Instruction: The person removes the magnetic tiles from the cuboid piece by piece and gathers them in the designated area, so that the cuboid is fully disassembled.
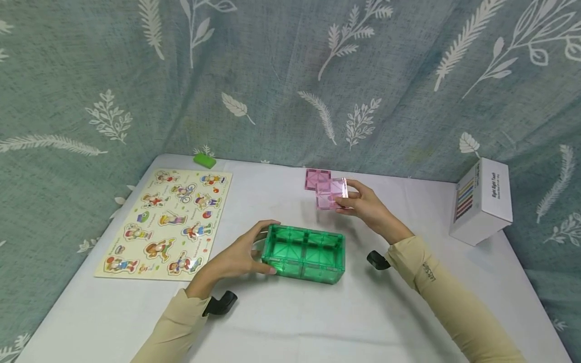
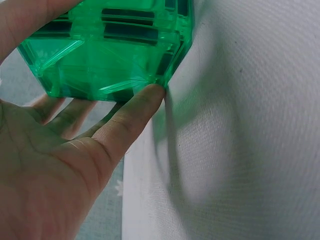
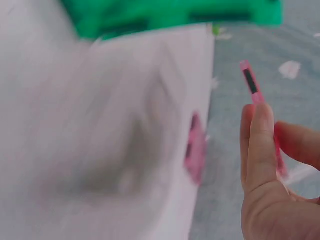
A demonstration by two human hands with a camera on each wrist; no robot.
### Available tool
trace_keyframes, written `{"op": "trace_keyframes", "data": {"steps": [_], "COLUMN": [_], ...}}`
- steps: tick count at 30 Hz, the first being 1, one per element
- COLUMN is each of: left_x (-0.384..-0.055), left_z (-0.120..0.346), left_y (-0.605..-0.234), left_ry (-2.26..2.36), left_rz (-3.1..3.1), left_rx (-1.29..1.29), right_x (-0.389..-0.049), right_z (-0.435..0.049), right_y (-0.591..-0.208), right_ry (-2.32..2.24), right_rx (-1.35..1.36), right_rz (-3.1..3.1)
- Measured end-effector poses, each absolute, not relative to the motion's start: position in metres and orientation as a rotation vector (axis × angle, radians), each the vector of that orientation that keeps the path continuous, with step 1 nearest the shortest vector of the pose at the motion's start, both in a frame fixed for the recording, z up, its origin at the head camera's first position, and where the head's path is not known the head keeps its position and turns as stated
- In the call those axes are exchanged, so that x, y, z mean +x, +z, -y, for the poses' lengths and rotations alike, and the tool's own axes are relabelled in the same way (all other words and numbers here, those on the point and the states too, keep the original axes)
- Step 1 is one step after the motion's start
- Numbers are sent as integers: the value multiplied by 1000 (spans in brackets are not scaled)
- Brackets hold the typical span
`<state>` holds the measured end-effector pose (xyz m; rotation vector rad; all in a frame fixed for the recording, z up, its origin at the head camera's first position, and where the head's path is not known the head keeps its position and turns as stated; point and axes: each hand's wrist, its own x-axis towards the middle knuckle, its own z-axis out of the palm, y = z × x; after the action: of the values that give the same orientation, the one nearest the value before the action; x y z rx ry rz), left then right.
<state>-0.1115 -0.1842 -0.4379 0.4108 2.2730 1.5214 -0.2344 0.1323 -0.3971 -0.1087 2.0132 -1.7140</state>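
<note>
A green see-through box of magnetic tiles [image 1: 313, 272], open at the top, stands mid-table. My left hand [image 1: 238, 257] grips its left end, thumb at the near corner and fingers round the far side. In the left wrist view, one fingertip meets the bottom edge of the box's end wall [image 2: 105, 65]. Between thumb and fingers, my right hand [image 1: 369, 206] pinches a pink magnetic tile [image 1: 330, 194], raised behind the box; the right wrist view shows this held tile [image 3: 251, 82] edge-on. Another pink tile [image 1: 312, 175] lies at the table's back edge, partly overlapped by it in the head view.
To the left lies a picture puzzle board [image 1: 172, 222] with cartoon figures. A small green block [image 1: 205, 161] sits behind it at the back edge. On the right stands a white box [image 1: 481, 201]. Patterned cloth [image 1: 281, 75] hangs behind the white-covered table [image 1: 290, 322].
</note>
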Motion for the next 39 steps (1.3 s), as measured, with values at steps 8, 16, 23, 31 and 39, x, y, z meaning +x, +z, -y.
{"op": "trace_keyframes", "data": {"steps": [8, 16, 23, 31, 39], "left_x": [-111, -112, -112, -111, -111], "left_z": [184, 184, 183, 183, 183], "left_y": [-438, -438, -439, -438, -437], "left_ry": [1520, 1534, 1528, 1532, 1518], "left_rz": [-2271, -2261, -2269, -2265, -2274], "left_rx": [406, 412, 411, 416, 413], "right_x": [-253, -271, -281, -293, -295], "right_z": [-157, -170, -173, -168, -160], "right_y": [-418, -431, -437, -446, -448], "right_ry": [-1611, -1754, -1840, -1835, -1782], "right_rx": [44, 281, 386, 524, 489], "right_rz": [-2192, -2164, -2107, -2115, -2231]}}
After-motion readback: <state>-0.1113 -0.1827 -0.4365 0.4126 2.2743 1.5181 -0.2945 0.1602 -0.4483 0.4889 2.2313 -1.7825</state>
